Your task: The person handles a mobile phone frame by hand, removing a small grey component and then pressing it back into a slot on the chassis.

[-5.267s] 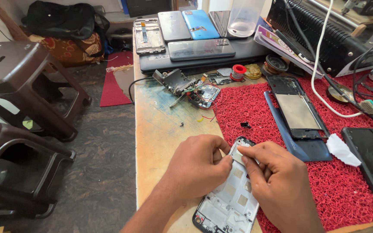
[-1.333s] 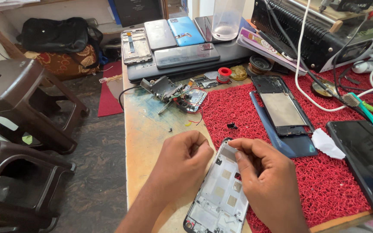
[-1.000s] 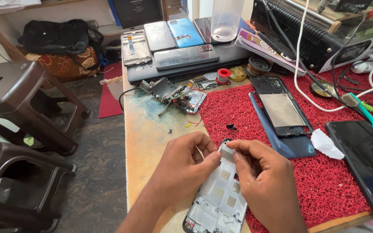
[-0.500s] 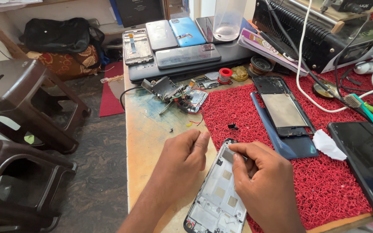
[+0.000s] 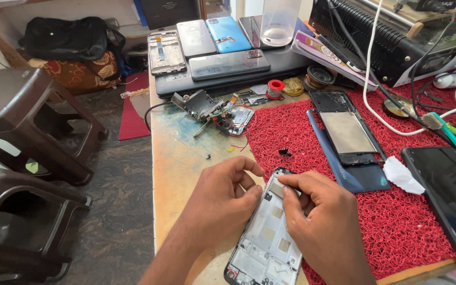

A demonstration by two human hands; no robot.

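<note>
Left hand (image 5: pixel 225 198): curled round the left edge of the phone frame (image 5: pixel 267 232), fingers bent in, thumb pressed to the rim, holding it steady.
Right hand (image 5: pixel 320 211): clamped over the frame's right side, forefinger and thumb pinched narrow at the top corner; whether anything small sits between them I cannot tell.
Phone frame: a stripped pale mid-frame with a dark rim, lying near the front edge of the surface (image 5: pixel 180 158), straddling the bare wood and the left border of the red mat (image 5: pixel 397 221).
Just beyond the hands: a tiny black part (image 5: pixel 285 152) alone on the mat.
Right of the hands: a second dark frame (image 5: pixel 348 126) lying on a blue back cover (image 5: pixel 349 171), a crumpled white tissue (image 5: pixel 401 175) touching it, then a dark screen panel (image 5: pixel 449 195) at the right edge.
Far left on the wood: a circuit board with red wires (image 5: pixel 230 115) beside a grey metal bracket (image 5: pixel 196 103).
Far back: a row of phones (image 5: pixel 212 45) on a closed laptop (image 5: pixel 291 66), a small red spool (image 5: pixel 276 87) in front.
Floor, left: brown plastic stools (image 5: pixel 22 116).
</note>
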